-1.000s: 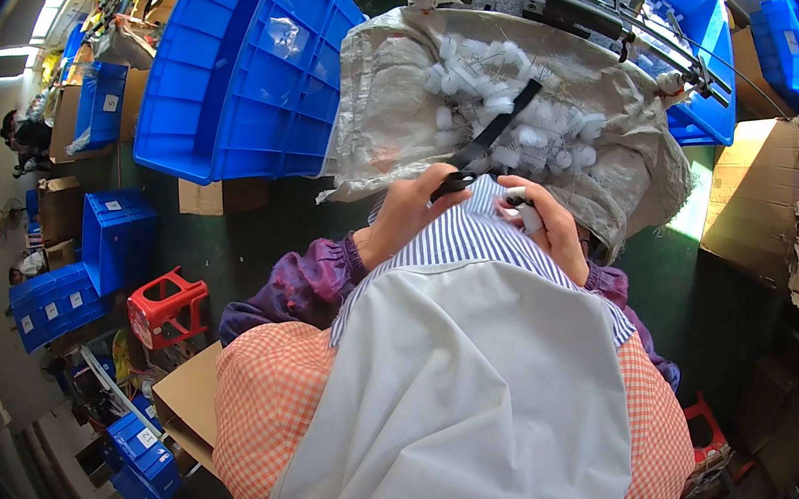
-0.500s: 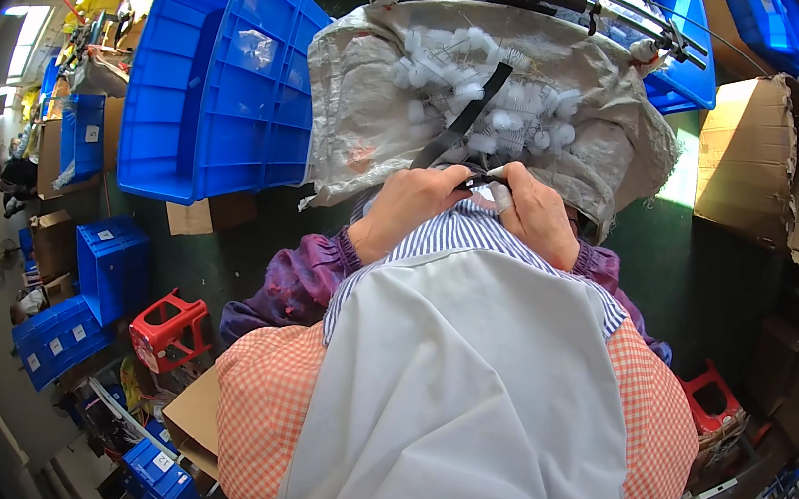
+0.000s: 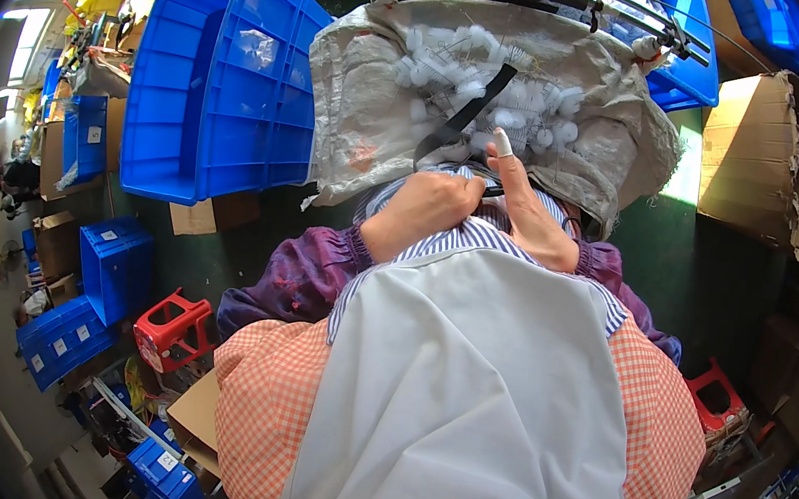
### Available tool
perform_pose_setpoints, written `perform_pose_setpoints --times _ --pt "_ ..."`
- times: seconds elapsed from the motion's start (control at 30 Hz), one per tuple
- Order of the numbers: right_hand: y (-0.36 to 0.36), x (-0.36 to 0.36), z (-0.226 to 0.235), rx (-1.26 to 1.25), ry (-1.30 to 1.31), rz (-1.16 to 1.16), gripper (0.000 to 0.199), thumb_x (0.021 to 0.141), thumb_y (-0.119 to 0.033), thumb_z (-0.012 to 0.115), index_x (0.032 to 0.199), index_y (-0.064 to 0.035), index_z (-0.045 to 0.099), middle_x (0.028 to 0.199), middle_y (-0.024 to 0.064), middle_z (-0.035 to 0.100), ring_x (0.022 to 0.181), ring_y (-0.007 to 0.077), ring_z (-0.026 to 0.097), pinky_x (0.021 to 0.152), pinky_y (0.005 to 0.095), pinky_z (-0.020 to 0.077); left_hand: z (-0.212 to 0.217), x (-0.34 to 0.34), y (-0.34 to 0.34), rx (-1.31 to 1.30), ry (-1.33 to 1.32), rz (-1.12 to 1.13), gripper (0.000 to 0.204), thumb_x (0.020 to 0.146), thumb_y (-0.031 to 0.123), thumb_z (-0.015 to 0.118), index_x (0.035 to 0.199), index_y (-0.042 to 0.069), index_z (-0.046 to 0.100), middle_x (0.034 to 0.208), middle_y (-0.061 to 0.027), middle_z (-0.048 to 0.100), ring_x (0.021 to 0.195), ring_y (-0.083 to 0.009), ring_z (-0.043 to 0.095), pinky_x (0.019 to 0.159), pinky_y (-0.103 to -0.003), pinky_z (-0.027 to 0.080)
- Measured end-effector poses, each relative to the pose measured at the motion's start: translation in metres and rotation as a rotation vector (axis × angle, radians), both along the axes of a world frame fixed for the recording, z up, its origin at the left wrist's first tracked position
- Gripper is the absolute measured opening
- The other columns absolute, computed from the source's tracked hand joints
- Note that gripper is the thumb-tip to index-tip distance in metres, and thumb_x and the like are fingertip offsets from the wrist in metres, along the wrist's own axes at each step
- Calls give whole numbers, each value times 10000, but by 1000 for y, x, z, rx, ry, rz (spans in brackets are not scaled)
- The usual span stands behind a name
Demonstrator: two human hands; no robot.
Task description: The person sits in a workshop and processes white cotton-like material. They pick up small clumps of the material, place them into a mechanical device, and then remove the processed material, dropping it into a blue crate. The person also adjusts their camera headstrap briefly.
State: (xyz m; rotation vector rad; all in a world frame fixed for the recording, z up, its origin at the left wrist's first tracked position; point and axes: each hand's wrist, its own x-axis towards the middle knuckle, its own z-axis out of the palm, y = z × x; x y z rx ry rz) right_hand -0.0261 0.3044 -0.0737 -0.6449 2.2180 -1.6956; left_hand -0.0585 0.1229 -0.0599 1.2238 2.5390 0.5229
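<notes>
We hold our two hands (image 3: 427, 213) close together in front of our tummy. Our left hand is curled up, and its bent fingers pinch a small black thing (image 3: 493, 192). That black thing sits right between our two hands, just above our blue and white striped cloth (image 3: 430, 240). Our right hand (image 3: 535, 221) is just beside it, with one finger stretched out, away from us. That finger has a white cover (image 3: 502, 142) on its tip. The other fingers are mostly hidden, so we cannot tell if they pinch anything.

Past our hands, a long black strap (image 3: 469, 115) lies slanted across a pile of white plastic bits (image 3: 544, 128) with thin wires. The pile lies on a pale, wrinkly sack (image 3: 351, 114). A big blue bin (image 3: 263, 103) stands tipped on its side, to the left of the sack.
</notes>
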Motion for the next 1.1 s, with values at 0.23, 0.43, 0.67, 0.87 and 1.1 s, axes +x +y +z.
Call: perform_pose_setpoints --times 0.23,0.43,0.67,0.87,1.1 --pt "1 3 7 -14 -78 10 905 801 -418 582 1403 1 52 1434 230 139 1331 354 159 1078 387 149 -16 9 1 233 -132 117 220 766 143 583 928 3 533 702 -152 589 652 -310 609 544 -383 474" --pt "0 2 -5 -338 -388 -105 639 907 -215 447 1407 -36 90 1371 167 283 1247 262 311 1019 342 267 -17 10 -5 183 166 179 110 786 190 573 855 108 548 649 -32 559 557 -183 596 448 -298 463" --pt "19 15 -16 -48 -469 -87 598 810 -117 593 1321 0 305 983 130 601 888 176 564 800 285 438 -14 14 -15 109 85 266 187 749 161 600 925 124 548 764 -38 548 615 -218 606 492 -313 480" --pt "49 -7 -17 -128 -782 -35 600 802 -97 625 1316 -12 327 883 67 585 728 79 520 621 206 425 -7 -17 -9 197 -868 164 312 810 306 627 985 48 618 789 -132 602 706 -264 588 621 -331 451" --pt "40 -8 -9 -250 -799 73 452 826 -34 579 1247 14 421 962 54 587 866 86 535 772 214 429 -6 -23 -37 171 -903 92 267 842 252 586 983 28 622 837 -145 621 759 -215 585 675 -312 452"
